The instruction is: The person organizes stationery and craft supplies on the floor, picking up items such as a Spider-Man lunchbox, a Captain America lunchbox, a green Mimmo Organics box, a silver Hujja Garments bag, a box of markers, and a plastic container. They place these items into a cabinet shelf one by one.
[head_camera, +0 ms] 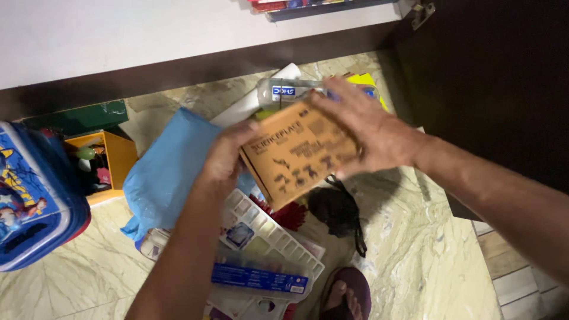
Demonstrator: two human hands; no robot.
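Observation:
A brown cardboard box (pixel 296 157) with dark printed shapes is held up between both hands above a marble floor. My left hand (pixel 228 157) grips its left edge. My right hand (pixel 370 130) lies flat over its right side, fingers spread across the top. Below the box lies a white paint palette (pixel 267 237) with several wells and a blue label strip. A blue plastic bag (pixel 169 169) sits just left of my left hand.
A blue cartoon-print case (pixel 32 195) stands at the far left beside an orange box (pixel 115 157) of small toys. A black pouch (pixel 338 210), a clear plastic case (pixel 284 92), a yellow item (pixel 363 79) and a rolled white sheet (pixel 249 104) lie around. A sandalled foot (pixel 347 296) shows below. A dark cabinet (pixel 492 89) rises right.

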